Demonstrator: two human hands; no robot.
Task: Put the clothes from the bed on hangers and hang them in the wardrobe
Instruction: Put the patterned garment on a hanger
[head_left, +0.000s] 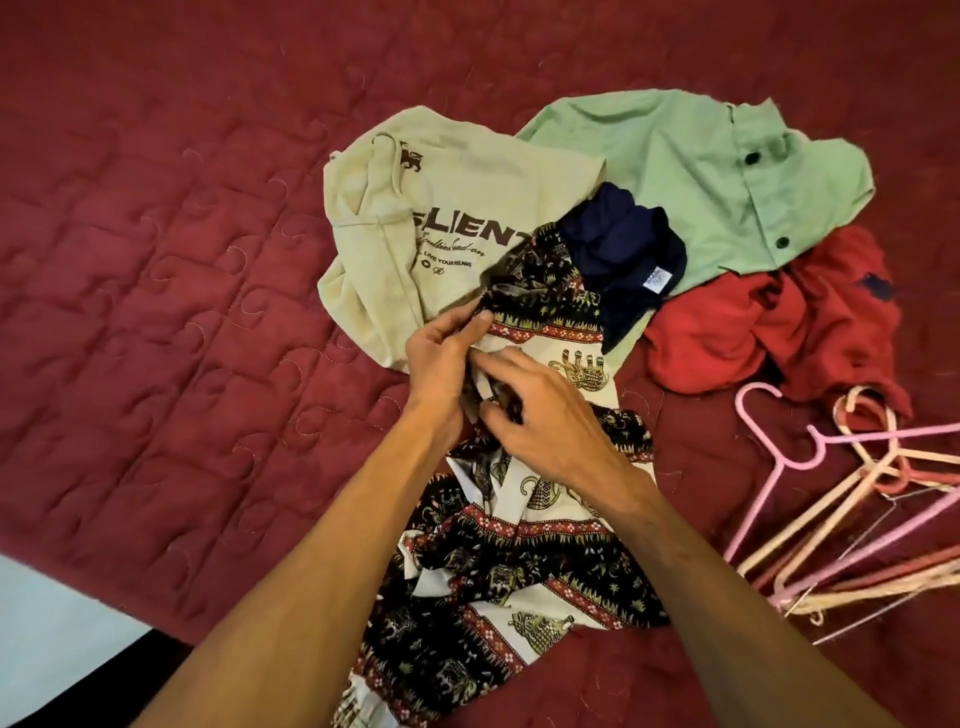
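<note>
Elephant-print shirt (524, 525) lies crumpled on the bed right in front of me, running from under my hands down toward the near edge; black, cream and red bands, thin floppy fabric, twisted on itself. My left hand (441, 353) pinches a bunched fold at its top end, and my right hand (540, 410) curls its fingers into the cloth just beside it, so both are grasping the shirt. Looks like the step is sorting this 1 garment out to find the neck opening. No hanger is in hand yet. Next move probably needs the collar spread open and 1 hand freed for the hangers (857, 519) piled to my right. Beyond lie a beige T-shirt (441, 208), a navy garment (623, 249), a green shirt (701, 182) and a red shirt (779, 332), all on the maroon bedspread (182, 260).
</note>
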